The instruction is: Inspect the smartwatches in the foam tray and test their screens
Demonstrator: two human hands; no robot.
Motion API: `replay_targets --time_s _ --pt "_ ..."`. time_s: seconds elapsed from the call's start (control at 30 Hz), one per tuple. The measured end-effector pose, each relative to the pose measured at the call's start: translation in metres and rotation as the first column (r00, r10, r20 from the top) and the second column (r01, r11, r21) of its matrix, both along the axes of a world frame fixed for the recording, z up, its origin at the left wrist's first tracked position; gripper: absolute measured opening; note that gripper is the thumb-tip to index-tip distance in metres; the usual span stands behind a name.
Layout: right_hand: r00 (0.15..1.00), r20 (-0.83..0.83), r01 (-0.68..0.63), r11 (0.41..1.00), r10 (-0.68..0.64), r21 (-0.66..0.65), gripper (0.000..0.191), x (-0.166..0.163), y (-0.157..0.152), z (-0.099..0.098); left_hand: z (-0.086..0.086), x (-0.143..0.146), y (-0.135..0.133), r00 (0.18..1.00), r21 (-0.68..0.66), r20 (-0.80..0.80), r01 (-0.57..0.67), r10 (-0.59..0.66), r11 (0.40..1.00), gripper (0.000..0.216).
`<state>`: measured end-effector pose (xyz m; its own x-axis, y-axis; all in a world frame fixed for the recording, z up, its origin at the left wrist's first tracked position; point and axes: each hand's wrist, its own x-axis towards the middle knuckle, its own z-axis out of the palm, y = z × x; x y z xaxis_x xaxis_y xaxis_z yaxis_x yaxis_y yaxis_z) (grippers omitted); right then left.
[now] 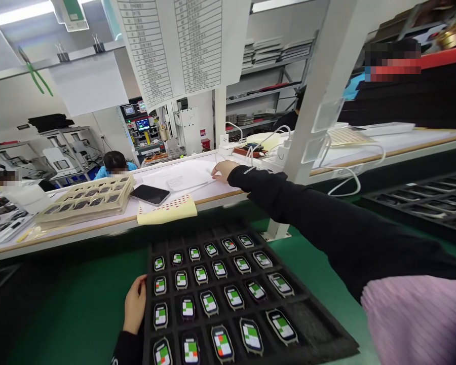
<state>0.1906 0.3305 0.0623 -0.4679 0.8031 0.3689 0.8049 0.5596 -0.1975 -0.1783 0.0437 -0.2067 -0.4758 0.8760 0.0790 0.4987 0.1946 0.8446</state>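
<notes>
A black foam tray [311, 324] lies before me on the green bench. Rows of smartwatches [210, 303] sit in its compartments, their lit screens showing green, white and some red blocks. The pocket at its near right corner holds no watch. At the tray's left edge, my left hand [136, 304] is closed against the side with bent fingers. My right hand [223, 171] reaches far forward onto the raised white shelf. Its fingers are bent together at the right end of some white papers [188, 175], and what they pinch is too small to make out.
On the shelf [209, 203] are a dark phone [150, 194], a yellow sticker sheet [167, 210] and a beige tray of watch parts [85, 200]. White cables [345, 175] hang by the post [307, 101]. Another black tray [429, 203] lies right. Co-workers sit beyond.
</notes>
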Motion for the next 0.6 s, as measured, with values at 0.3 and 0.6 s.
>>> replay_targets --time_s 0.3,0.6 --pt "0.925 -0.258 -0.235 0.953 0.28 0.19 0.025 0.058 -0.119 -0.118 0.011 0.003 -0.001 0.999 -0.03 0.019 -0.035 0.035 0.999 0.06" --pt "0.668 -0.404 0.651 0.754 -0.625 -0.091 0.032 0.276 -0.171 -0.269 0.02 0.004 0.003 0.977 -0.194 -0.078 -0.211 0.2 0.958 0.042"
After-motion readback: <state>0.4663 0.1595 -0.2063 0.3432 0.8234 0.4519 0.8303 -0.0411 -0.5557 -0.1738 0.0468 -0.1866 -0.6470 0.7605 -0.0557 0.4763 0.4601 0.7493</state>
